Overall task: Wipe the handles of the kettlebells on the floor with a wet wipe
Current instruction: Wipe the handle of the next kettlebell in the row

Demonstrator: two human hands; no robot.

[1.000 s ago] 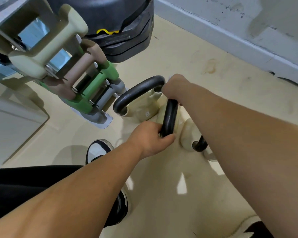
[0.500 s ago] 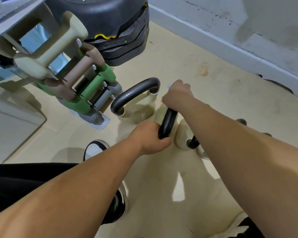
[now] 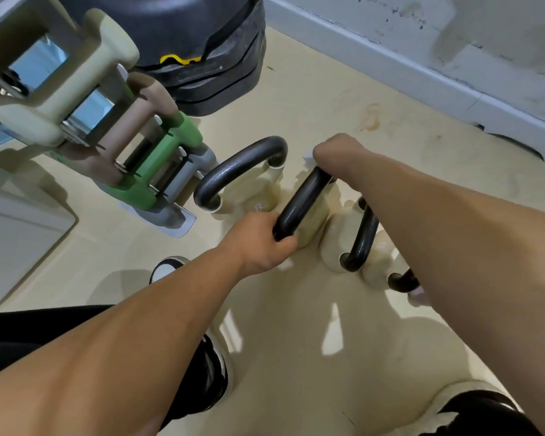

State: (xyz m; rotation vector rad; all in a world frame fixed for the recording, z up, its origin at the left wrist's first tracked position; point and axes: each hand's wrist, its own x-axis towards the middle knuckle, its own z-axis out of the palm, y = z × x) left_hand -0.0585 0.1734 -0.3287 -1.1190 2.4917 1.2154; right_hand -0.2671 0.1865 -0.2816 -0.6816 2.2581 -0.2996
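Observation:
Several cream kettlebells with black handles stand in a row on the floor. My left hand (image 3: 261, 240) grips the near end of the second kettlebell's handle (image 3: 301, 204). My right hand (image 3: 337, 152) is curled over the far end of that same handle, with a white wet wipe (image 3: 309, 158) peeking out under its fingers. The first kettlebell's handle (image 3: 239, 166) arches free to the left. A third handle (image 3: 364, 239) and a fourth handle (image 3: 401, 280) show partly under my right forearm.
A rack of cream, brown, green and grey dumbbells (image 3: 85, 121) stands at the left. A stack of black weight plates (image 3: 202, 58) sits behind. The grey wall base (image 3: 422, 70) runs along the right. My shoe (image 3: 170, 269) is near the kettlebells.
My right hand with the wipe has stayed at the far end of the handle, shifting slightly. The view has shifted, showing more kettlebells on the right. My left hand keeps its grip.

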